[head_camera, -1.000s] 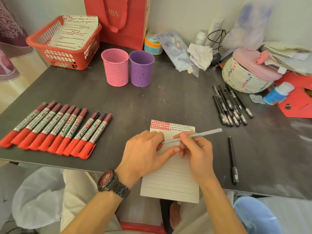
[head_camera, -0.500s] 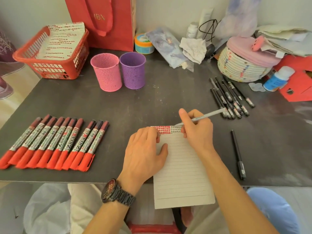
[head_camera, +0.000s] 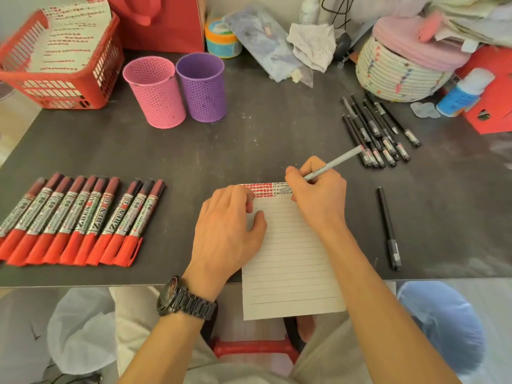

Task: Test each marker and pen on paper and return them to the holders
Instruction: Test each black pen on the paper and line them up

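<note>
At the top edge of the white lined paper sheet (head_camera: 291, 259), beside the rows of red and black test marks, the tip of the slim grey pen (head_camera: 332, 163) has been brought down by the right hand (head_camera: 318, 198), which pinches it in a writing grip; a second ago it was held across the sheet between both hands. The sheet is pressed flat by the left hand (head_camera: 224, 231), fingers relaxed and grasping nothing. A test stroke is judged to be starting, and since no pen is seen standing in the pink perforated holder (head_camera: 155, 92) or the purple perforated holder (head_camera: 202, 87), the returning remains to be done.
</note>
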A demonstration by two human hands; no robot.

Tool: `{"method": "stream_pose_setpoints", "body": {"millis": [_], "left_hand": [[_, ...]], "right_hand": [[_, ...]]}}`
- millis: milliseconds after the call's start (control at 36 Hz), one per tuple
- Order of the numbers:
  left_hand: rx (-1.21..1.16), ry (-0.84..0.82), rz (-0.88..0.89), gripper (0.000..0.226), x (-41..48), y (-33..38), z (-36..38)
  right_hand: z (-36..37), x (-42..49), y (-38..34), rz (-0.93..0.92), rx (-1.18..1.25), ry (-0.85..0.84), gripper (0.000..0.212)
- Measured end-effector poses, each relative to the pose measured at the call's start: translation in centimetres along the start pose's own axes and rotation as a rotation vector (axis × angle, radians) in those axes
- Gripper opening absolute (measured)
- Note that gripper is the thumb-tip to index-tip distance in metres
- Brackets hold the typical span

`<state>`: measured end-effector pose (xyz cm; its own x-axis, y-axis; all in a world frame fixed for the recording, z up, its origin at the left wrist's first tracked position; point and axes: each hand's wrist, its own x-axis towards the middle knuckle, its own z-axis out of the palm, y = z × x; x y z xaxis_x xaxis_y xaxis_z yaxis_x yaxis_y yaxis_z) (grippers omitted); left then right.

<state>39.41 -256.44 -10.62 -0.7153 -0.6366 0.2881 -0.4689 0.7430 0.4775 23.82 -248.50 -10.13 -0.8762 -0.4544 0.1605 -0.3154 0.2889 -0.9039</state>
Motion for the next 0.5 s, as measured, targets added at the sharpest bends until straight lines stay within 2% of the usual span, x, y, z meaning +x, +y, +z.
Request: {"method": "stream_pose_setpoints", "body": {"millis": [500], "left_hand": [[-0.037,-0.012,-0.008,0.029,0.00,0.17,-0.39]], "right_hand": [[0.16,-0.06,0.11,-0.030,-0.067,-0.024,0.029]]}}
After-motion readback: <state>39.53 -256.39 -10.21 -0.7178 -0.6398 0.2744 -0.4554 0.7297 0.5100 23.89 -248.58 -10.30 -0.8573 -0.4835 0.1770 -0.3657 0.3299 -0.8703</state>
